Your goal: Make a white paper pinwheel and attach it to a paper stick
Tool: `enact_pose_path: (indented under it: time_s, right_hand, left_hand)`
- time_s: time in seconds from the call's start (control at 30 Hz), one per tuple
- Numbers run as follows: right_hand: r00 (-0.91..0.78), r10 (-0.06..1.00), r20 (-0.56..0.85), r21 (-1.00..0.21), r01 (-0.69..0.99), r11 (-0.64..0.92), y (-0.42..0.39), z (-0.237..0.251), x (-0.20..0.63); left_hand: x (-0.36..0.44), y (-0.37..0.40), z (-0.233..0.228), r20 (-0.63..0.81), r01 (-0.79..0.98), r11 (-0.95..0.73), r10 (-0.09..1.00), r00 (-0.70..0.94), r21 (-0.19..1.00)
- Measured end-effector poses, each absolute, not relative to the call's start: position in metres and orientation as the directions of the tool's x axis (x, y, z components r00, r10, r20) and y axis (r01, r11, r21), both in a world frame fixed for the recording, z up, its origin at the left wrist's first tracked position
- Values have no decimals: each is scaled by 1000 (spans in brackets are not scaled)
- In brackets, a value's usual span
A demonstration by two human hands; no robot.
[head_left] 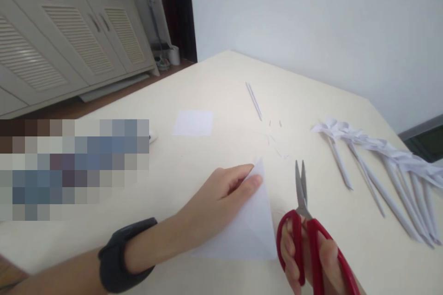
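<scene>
- Sitting right by the action: a row of rolled paper sticks (387,170) with crumpled tops fanned out along the right side of the table, well apart from both hands
- further back there's a small white paper square (193,123) lying flat, plus a thin paper strip (254,100) and some tiny paper scraps (275,140) between the strip and the scissors' tips
- nothing sits between the blades and the folded sheet, they're just beside each other
- surface is a cream table (214,78), pretty bare otherwise; white wall behind it, pale louvered cabinets (69,37) off to the left over a brownish floor
- left hand (221,196) lies flat, palm down, fingers stretched forward and close together, pinning a folded white paper triangle (251,226) to the table near the front edge; black wrist band (121,256) on that arm
- right hand (308,258) sits low at the bottom edge, fingers through the red handles of the scissors (304,221), gripping them; blades point away from the person and look nearly closed, just right of the triangle's edge
</scene>
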State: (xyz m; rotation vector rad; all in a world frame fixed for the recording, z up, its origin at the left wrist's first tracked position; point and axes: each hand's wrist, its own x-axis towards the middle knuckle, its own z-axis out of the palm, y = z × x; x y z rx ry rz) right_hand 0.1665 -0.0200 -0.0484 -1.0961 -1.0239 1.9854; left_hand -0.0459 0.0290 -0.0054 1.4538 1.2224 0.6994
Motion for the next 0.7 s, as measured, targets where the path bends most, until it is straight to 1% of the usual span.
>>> enact_pose_path:
  time_s: [0.07,0.13,0.23,0.3,0.4,0.47,0.5,0.53,0.6,0.63,0.7]
  right_hand:
    - [-467,827,-313,-862,-226,-454,-15,-51,162]
    - [-493,834,-246,-868,-270,-416,-10,-49,159]
    - [-536,826,-172,-902,-252,-351,-4,-42,162]
    - [-526,836,-157,-927,-212,-308,-5,-37,167]
    - [-498,848,-183,-960,-96,-264,-12,-30,173]
    - [-476,857,-196,-965,-64,-256,-18,-23,173]
    - [-467,860,-205,-962,-67,-266,-20,-18,172]
    - [-468,840,-273,-947,-21,-320,-23,-13,170]
    - [-388,847,-363,-923,29,-383,-26,-4,166]
    - [-391,837,-382,-915,35,-401,-28,-2,163]
    - [-400,839,-369,-921,37,-387,-31,-2,160]
  left_hand:
    - [-42,26,-9,-194,362,62,920,341,930]
    - [-40,22,-13,-168,429,-9,912,375,903]
    - [-40,20,-16,-123,458,-75,913,389,885]
    - [-42,21,-15,-112,437,-86,906,408,895]
    - [-42,23,-11,-151,431,-32,911,383,902]
    - [-40,23,-10,-136,414,-9,938,320,910]
    - [-38,22,-11,-137,398,5,943,303,917]
    - [-37,21,-11,-155,372,34,941,301,927]
    - [-35,19,-13,-167,311,67,937,307,948]
    - [-34,18,-13,-166,294,74,938,303,953]
    - [-33,16,-14,-154,266,75,944,291,961]
